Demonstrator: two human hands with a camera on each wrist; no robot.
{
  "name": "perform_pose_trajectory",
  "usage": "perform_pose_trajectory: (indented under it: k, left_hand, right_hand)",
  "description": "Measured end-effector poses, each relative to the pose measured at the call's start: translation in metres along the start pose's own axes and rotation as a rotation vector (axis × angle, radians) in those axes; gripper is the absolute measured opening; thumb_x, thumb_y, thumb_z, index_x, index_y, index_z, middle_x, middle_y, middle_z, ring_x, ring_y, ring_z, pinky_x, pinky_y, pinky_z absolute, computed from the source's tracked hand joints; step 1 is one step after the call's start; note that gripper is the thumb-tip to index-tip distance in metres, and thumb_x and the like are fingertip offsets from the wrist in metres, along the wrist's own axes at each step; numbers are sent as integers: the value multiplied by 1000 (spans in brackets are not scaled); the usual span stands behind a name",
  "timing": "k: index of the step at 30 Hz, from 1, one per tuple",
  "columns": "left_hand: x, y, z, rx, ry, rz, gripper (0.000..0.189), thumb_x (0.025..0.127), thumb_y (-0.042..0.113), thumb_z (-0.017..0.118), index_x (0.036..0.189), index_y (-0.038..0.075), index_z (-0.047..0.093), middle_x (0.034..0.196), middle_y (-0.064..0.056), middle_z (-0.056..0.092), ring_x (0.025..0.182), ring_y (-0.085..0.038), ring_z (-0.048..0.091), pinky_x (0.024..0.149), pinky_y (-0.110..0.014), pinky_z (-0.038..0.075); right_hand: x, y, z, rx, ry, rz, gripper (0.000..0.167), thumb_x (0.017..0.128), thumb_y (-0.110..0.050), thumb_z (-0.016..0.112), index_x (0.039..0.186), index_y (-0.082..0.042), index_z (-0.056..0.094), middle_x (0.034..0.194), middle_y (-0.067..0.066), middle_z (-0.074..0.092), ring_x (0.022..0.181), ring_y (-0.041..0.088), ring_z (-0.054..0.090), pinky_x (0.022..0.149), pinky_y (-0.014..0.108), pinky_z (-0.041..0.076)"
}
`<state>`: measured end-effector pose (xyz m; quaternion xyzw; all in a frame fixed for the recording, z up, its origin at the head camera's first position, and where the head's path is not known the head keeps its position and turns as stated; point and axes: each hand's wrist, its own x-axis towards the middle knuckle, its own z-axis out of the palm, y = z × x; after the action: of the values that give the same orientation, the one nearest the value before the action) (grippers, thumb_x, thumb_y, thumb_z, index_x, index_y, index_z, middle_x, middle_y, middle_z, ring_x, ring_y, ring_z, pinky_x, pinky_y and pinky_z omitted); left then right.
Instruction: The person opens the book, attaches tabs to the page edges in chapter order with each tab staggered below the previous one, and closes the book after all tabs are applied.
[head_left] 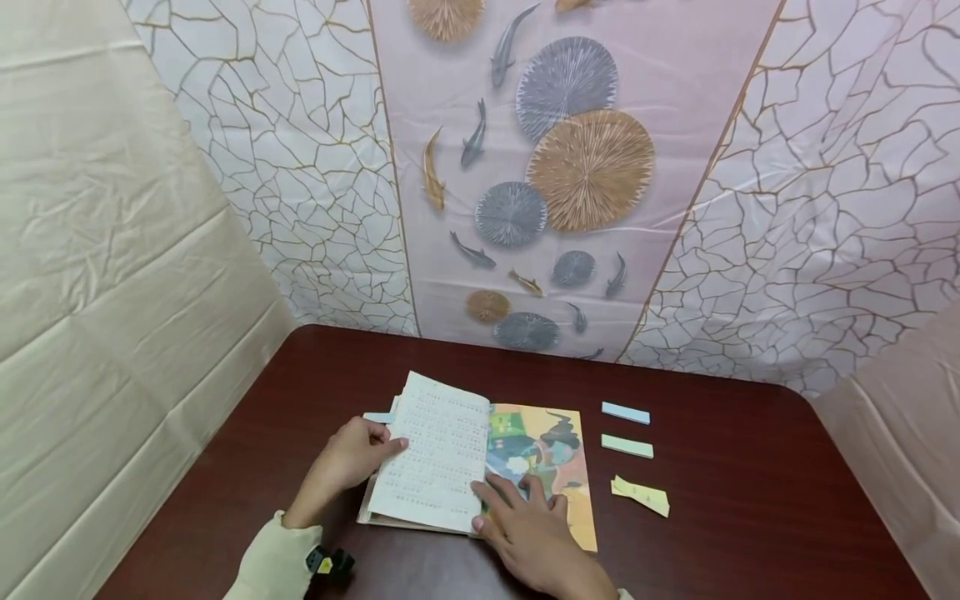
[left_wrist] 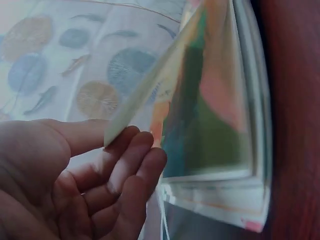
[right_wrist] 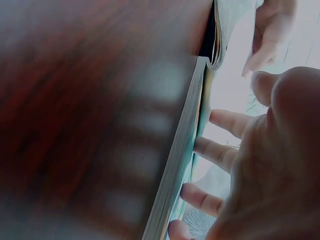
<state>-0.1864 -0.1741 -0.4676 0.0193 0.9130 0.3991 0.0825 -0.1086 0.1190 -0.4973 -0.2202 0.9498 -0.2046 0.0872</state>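
An open book lies on the table, with a white text page (head_left: 442, 454) on the left and a colourful illustrated page (head_left: 536, 442) on the right. My left hand (head_left: 356, 454) pinches the text page by its outer edge, thumb on top. The left wrist view shows that leaf (left_wrist: 145, 95) lifted at an angle, with a coloured picture (left_wrist: 215, 125) beneath it. Spread over the illustrated page near the spine, my right hand (head_left: 528, 533) touches the book with its fingertips. A light blue sticky tab (head_left: 378, 417) sticks out past the book's left edge.
To the right of the book lie a blue strip of sticky notes (head_left: 626, 412), a green strip (head_left: 627, 447) and some crossed yellow strips (head_left: 641, 496). The dark red table (head_left: 720, 450) meets a patterned cloth (head_left: 465, 250) at its back edge.
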Motion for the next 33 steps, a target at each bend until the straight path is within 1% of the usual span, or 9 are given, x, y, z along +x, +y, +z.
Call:
perform_pose_trajectory:
  k: [4,7,9,12,16,19,22,29,33]
  left_hand:
    - [-5,11,7,203,118,-28,32,95,37,80,95,8,66,74,0,56,63,-18,51,54,-34,38]
    - [-9,22,12,312,209,21,57,90,36,85,130,2,62,109,-14,67,96,-32,63,68,-49,54]
    - [-11,29,17,361,242,89,71,86,34,89,140,-1,59,127,-21,64,116,-39,60,83,-57,56]
    - [-13,37,28,375,163,190,73,83,30,92,140,-3,61,136,-24,60,128,-42,56,99,-57,53]
    - [-15,45,45,346,-65,261,76,82,29,93,142,-4,61,152,-25,52,144,-42,46,113,-57,44]
    - [-14,47,57,346,-183,308,84,82,32,93,149,-4,56,163,-26,40,153,-44,35,117,-59,39]
    - [-11,48,65,353,-239,350,90,83,37,92,155,0,50,169,-24,31,157,-43,27,118,-60,38]
    - [-4,47,71,346,-323,360,98,85,42,89,162,5,40,173,-22,20,160,-43,17,121,-62,33]
    - [1,48,71,337,-366,343,100,86,42,89,163,5,38,174,-22,18,160,-43,17,121,-62,33]
  right_hand:
    - [1,1,0,-70,12,-8,56,110,-59,37,160,-34,45,165,-1,44,141,45,42,86,70,40]
    - [2,0,2,-134,13,-7,53,110,-52,48,160,-36,44,164,-3,44,139,42,43,85,68,42]
    - [3,-2,2,-171,2,2,55,108,-48,55,161,-36,44,163,-4,45,138,42,44,84,67,43]
    - [4,-6,1,-214,-26,25,58,107,-44,60,161,-36,43,164,-4,44,138,42,45,84,66,44]
    - [4,-11,-2,-233,-61,60,59,106,-44,61,161,-37,42,165,-5,41,140,42,43,85,66,44]
    - [5,-11,-2,-238,-69,69,59,106,-44,61,161,-38,41,165,-6,40,141,41,43,88,67,44]
    - [6,-11,-2,-246,-71,65,60,106,-43,61,162,-39,40,166,-6,40,141,41,43,90,68,44]
    - [6,-11,1,-253,-39,48,60,107,-42,59,163,-34,40,166,-3,40,141,42,43,92,68,43]
    - [4,-9,-6,-156,-27,30,60,106,-38,63,162,-29,43,166,2,42,141,45,43,93,68,42]
